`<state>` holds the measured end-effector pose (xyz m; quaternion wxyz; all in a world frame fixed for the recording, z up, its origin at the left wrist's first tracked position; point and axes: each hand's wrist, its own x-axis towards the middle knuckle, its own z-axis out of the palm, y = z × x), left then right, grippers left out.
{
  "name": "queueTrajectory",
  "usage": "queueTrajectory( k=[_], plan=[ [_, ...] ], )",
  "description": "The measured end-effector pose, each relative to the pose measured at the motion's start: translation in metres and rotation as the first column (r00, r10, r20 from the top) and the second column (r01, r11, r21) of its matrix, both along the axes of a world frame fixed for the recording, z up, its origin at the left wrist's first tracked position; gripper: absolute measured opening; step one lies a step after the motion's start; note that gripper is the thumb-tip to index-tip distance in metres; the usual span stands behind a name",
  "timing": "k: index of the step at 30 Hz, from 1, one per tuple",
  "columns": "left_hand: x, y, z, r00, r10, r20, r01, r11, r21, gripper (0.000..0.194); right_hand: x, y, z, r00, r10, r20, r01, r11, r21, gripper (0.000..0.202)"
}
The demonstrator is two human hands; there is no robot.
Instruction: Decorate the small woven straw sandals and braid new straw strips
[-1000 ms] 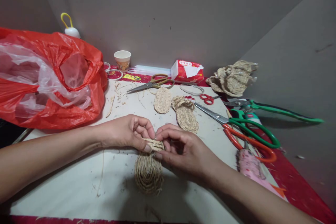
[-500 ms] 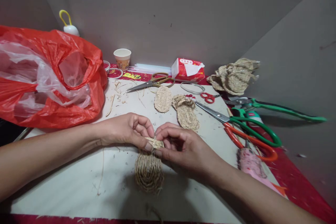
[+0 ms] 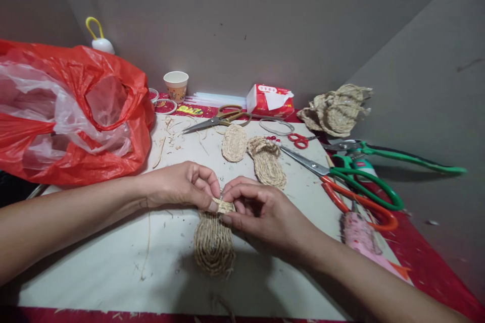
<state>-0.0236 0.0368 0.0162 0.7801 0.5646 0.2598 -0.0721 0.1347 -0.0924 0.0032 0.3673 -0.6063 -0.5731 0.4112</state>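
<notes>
A small straw slipper (image 3: 214, 247) made of coiled braid hangs or lies low in front of me, its rounded end toward me. My left hand (image 3: 195, 186) pinches the pale woven strap at its far end between thumb and fingers. From the other side, my right hand (image 3: 252, 207) grips the same strap with thumb below and fingertips above. The fingers hide part of the strap and its join. Just beyond my hands lie a finished-looking straw slipper (image 3: 268, 164) with a strap and a flat oval straw sole (image 3: 234, 144).
A red plastic bag (image 3: 140, 141) bulges at the left. Brass-handled scissors (image 3: 212, 122), small red scissors (image 3: 299, 140), large orange-and-green-handled scissors (image 3: 310, 161) and green pliers (image 3: 413, 158) lie around the white board (image 3: 113, 267). A paper cup (image 3: 176, 86), tissue pack (image 3: 270, 101) and straw pieces (image 3: 337, 111) stand behind.
Both hands keep their pinch on the slipper's strap, with only slight finger movement. The whole view has shifted a little.
</notes>
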Motion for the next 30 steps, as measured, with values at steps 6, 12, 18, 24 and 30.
queueTrajectory(
  k=[6,12,18,24,30],
  plan=[
    [0.005,0.0,0.008,0.999,0.012,-0.04,-0.009,0.997,0.074,0.013,0.001,0.0,0.0,1.0,0.016,0.012,-0.016,1.0,0.024,0.006],
    [0.006,0.002,0.008,0.995,0.081,-0.052,-0.067,0.973,0.221,0.01,0.001,0.0,-0.001,1.0,0.028,-0.004,-0.028,0.999,0.046,0.007],
    [0.0,0.006,0.008,0.996,0.081,-0.024,-0.065,0.916,0.396,0.019,0.0,0.0,0.001,1.0,0.011,-0.013,-0.011,0.999,0.038,0.007],
    [-0.008,0.005,0.014,0.98,-0.164,-0.117,0.198,0.892,0.406,0.029,-0.002,-0.001,0.004,0.999,0.033,-0.004,-0.033,0.999,0.033,0.005],
    [-0.006,0.001,0.013,0.973,-0.189,-0.13,0.222,0.917,0.33,0.018,-0.003,-0.001,0.004,0.999,0.047,0.016,-0.047,0.999,0.023,0.009]
  ],
)
